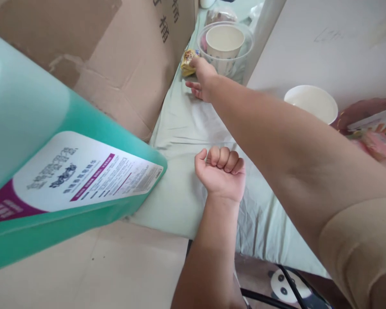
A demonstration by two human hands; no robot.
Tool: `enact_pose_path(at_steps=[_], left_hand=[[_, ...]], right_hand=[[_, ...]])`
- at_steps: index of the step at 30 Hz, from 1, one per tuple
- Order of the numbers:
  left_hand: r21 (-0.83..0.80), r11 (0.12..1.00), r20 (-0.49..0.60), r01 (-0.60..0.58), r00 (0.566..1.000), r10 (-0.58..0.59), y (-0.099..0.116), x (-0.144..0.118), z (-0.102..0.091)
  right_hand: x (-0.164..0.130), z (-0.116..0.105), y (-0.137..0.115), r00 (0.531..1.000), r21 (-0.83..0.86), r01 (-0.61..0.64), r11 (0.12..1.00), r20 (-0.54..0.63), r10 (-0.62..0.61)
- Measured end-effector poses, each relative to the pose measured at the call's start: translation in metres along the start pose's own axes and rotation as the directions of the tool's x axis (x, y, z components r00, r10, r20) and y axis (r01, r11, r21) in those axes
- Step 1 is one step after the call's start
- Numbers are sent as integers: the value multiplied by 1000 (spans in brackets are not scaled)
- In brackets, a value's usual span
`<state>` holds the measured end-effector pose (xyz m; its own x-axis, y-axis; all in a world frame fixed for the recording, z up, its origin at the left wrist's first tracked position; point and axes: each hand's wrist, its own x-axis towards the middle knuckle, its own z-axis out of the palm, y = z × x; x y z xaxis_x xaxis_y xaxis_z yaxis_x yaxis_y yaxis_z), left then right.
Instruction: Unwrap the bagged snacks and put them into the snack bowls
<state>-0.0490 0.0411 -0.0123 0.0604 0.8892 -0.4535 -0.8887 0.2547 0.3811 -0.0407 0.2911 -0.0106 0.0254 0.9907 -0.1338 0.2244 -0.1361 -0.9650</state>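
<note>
My right hand [204, 79] reaches far forward along the cloth. Its thumb side is pinched at a small yellow snack packet [188, 63], while the lower fingers stick out apart below it. The packet sits by a clear plastic tub [249, 43], with a white paper cup [225, 40] inside. Nearer to me, my left hand [221, 175] is palm up over the pale green cloth [180, 184], fingers curled closed with nothing visible in them.
A large jug of green liquid [109, 133] leans in at left, before a cardboard box [125, 64]. At right are a white bowl [312, 103] and a red basket [360, 112] of packets. Another wrapped packet [221, 15] lies behind the tub.
</note>
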Motion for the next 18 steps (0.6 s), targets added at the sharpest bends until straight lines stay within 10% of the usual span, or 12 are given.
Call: enact_pose_path(at_steps=[3,8,12,18], left_hand=[[-29,1000,27,-1,1000,2,-1,-3,2],[-70,997,42,-14,999,17,-2,-5,4],[-5,999,76,-54,996,54,-5,-5,3],[-187,977,57,102,994,-93,-14,-5,11]], right_hand=[[-22,0,-2,975,176,-215,960,-19,222],[-83,-13,7,967,201,-248,948,-2,253],[-134,-48,10,950,-28,-291,956,108,292],[-131,-78,-42,944,-567,329,755,206,-256]])
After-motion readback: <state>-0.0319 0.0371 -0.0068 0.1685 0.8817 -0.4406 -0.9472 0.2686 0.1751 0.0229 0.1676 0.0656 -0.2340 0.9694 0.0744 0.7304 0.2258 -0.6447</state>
